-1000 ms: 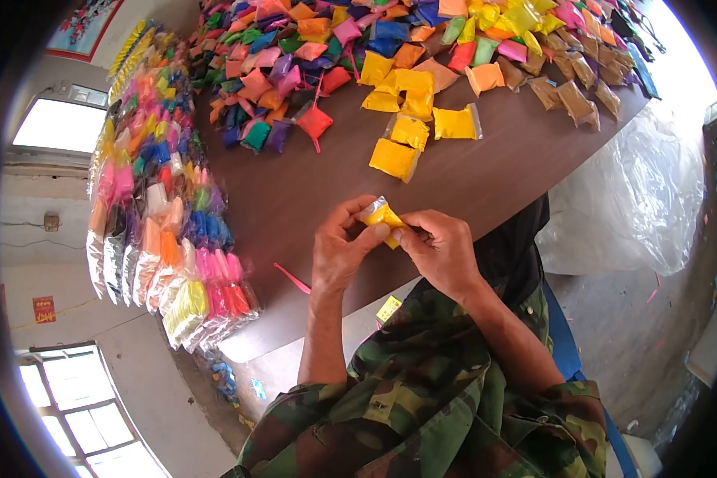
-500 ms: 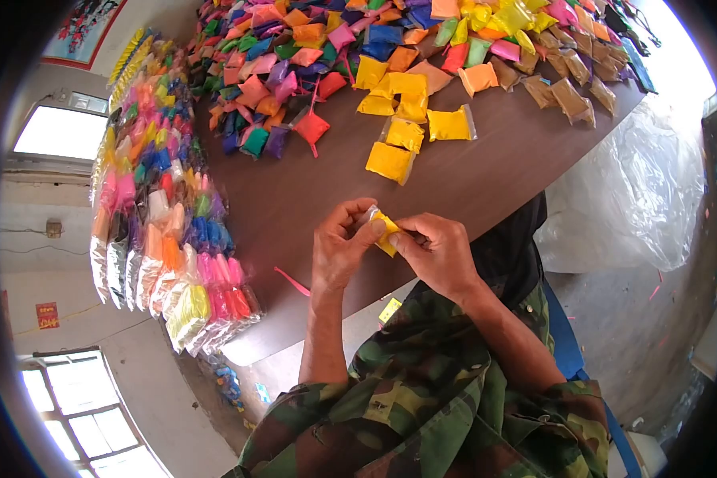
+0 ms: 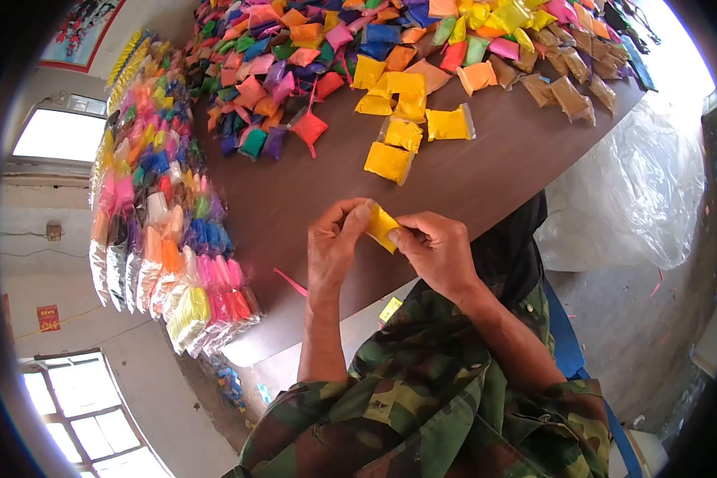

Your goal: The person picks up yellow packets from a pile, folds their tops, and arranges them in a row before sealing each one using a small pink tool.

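Between my two hands is a small yellow packet (image 3: 382, 227), held above the near edge of the brown table. My left hand (image 3: 336, 237) pinches its upper left end between thumb and fingers. The lower right end is gripped by my right hand (image 3: 436, 248), thumb on top. Beyond my hands, several yellow packets (image 3: 389, 162) in clear film lie on the tabletop, some overlapping. Part of the held packet is hidden by my fingers.
A heap of many-coloured packets (image 3: 295, 76) covers the far part of the table (image 3: 295, 207), with brown packets (image 3: 570, 99) at right. Bundles of bagged coloured pieces (image 3: 167, 239) line the left edge. A pink strip (image 3: 290, 281) lies near. Clear plastic sheeting (image 3: 629, 191) hangs at right.
My left thumb and fingers have shifted up and slightly left along the packet, so more of its yellow face shows. My right hand stays nearly in place.
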The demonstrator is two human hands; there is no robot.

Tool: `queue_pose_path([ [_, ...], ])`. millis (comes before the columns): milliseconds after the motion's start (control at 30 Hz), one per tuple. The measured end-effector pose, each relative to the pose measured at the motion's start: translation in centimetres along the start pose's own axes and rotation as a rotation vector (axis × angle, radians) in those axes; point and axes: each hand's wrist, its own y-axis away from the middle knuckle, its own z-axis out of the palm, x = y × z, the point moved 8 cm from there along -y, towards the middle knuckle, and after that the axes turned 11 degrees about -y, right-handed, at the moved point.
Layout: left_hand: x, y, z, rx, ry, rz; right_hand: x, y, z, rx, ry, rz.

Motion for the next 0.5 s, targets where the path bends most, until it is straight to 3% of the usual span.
queue_pose_path([
  [300,0.0,0.9,1.8,-0.094,0.057,-0.052,1.4,0.0,-0.3,-0.028,-0.247,0.233],
  [500,0.1,1.0,1.4,-0.14,-0.018,-0.028,-1.2,-0.9,-0.3,-0.049,-0.062,0.023],
])
